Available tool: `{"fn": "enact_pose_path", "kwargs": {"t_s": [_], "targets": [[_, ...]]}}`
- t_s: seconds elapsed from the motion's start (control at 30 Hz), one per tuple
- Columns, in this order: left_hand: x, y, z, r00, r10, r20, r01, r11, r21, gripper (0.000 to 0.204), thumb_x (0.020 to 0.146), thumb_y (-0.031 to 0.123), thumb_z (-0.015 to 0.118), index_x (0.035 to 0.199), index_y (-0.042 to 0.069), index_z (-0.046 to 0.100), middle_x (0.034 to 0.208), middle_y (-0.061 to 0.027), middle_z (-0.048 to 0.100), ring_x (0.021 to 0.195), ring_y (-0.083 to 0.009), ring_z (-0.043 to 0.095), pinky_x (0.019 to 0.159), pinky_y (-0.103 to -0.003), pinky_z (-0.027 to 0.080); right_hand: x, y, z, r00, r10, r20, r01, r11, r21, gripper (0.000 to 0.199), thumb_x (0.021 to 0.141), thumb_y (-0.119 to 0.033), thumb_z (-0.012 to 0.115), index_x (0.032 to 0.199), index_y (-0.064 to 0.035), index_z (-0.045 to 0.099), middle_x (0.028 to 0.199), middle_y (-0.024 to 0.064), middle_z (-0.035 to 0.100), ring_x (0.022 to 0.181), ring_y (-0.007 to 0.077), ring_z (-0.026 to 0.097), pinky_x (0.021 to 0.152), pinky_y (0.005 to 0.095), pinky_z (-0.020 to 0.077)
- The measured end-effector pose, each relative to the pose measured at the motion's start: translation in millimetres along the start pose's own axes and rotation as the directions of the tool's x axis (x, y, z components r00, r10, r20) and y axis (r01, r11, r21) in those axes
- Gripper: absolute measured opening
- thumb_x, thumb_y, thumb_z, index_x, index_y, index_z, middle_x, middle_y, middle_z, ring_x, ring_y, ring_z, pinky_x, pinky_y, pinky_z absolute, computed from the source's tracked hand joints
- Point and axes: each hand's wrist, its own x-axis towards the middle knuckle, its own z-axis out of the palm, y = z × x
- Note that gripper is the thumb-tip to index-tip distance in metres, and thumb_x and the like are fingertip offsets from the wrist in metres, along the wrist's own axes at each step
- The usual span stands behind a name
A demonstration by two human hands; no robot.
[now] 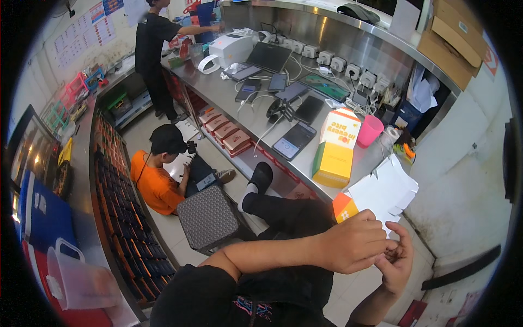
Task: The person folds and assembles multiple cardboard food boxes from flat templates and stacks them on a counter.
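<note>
Both hands hold a flat, unfolded white carton blank [384,191] with an orange corner, raised in front of the steel counter [229,92]. Left hand [354,242]: grip closed over the blank's lower edge. Right hand [396,261]: fingers curled under the same edge, touching the left hand. An assembled yellow-and-white box [335,150] stands on the counter just beyond, a pink cup [370,131] beside it.

Matt white cardboard box blank [384,193] beside a glossy, smooth stainless-steel counter [229,95].
</note>
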Motion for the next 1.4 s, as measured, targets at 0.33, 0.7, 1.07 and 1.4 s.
{"fn": "enact_pose_path", "kwargs": {"t_s": [0.33, 0.7, 1.07, 1.4], "targets": [[-2.8, 1.8, 5.6, 0.865, 0.058, -0.498, 0.039, 0.983, 0.182, 0.017, 0.087, 0.015, 0.069, 0.082, 0.006, 0.055, 0.082, -0.0072, 0.051, 0.081, -0.0272, 0.055, 0.080, -0.044, 0.042, -33.7, 81.1, 10.3, 0.561, -0.570, -0.601, 0.290, 0.815, -0.502, 0.043, 0.104, -0.022, 0.051, 0.137, 0.0063, 0.046, 0.132, 0.0178, 0.056, 0.123, 0.0295, 0.053, 0.108, 0.0410, 0.0378], [-0.7, -6.4, 23.4, 0.879, -0.431, -0.204, 0.253, 0.784, -0.567, 0.030, 0.096, 0.023, 0.065, 0.114, -0.001, 0.064, 0.140, -0.0260, 0.047, 0.138, -0.0400, 0.041, 0.108, -0.048, 0.038, 1.2, 68.7, 29.4, 0.740, -0.614, -0.274, 0.299, 0.666, -0.684, 0.033, 0.100, -0.005, 0.053, 0.131, 0.0060, 0.058, 0.137, 0.0251, 0.055, 0.122, 0.0357, 0.058, 0.103, 0.0479, 0.0464], [-20.7, -16.2, 20.5, 0.917, -0.190, -0.350, 0.215, 0.976, 0.035, 0.023, 0.092, 0.008, 0.068, 0.112, -0.002, 0.066, 0.108, -0.0206, 0.069, 0.106, -0.0343, 0.068, 0.088, -0.040, 0.052, 5.4, 57.2, 79.1, 0.808, -0.316, -0.497, 0.274, 0.949, -0.158, 0.030, 0.104, -0.002, 0.050, 0.129, 0.0125, 0.057, 0.129, 0.0184, 0.064, 0.117, 0.0208, 0.062, 0.100, 0.0333, 0.0491], [-36.7, -7.9, 19.4, 0.979, -0.147, -0.139, 0.125, 0.980, -0.154, 0.024, 0.093, 0.008, 0.067, 0.114, -0.002, 0.064, 0.108, -0.0206, 0.070, 0.104, -0.0339, 0.069, 0.088, -0.040, 0.053, 9.6, 59.3, 88.6, 0.715, -0.409, -0.566, 0.231, 0.904, -0.361, 0.028, 0.105, -0.004, 0.048, 0.126, 0.0101, 0.059, 0.125, 0.0128, 0.061, 0.108, 0.0152, 0.061, 0.090, 0.0311, 0.0498]]}}
